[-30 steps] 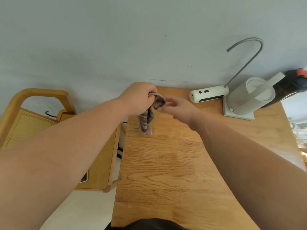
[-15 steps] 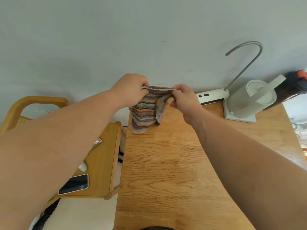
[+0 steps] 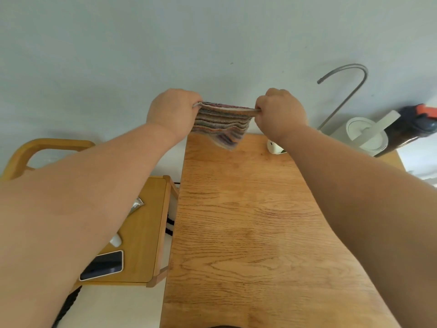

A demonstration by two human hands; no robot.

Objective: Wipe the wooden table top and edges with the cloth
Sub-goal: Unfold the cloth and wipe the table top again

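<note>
The cloth point(image 3: 222, 126) hangs in the air over the far end of the bench point(image 3: 248, 233), apparently clear of the wood, its upper edge running crosswise between both hands and its body drooping towards the surface directly below. The left hand point(image 3: 172, 112) is curled, pinching the left corner, and the right hand point(image 3: 280, 114) likewise pinches the right corner; neither is nearer. Wiping judged not yet begun

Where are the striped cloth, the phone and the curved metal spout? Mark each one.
striped cloth point(image 3: 221, 125), head view, middle of the hanging fabric.
phone point(image 3: 102, 265), head view, centre of its dark screen.
curved metal spout point(image 3: 350, 65), head view, top of its arch.
</note>
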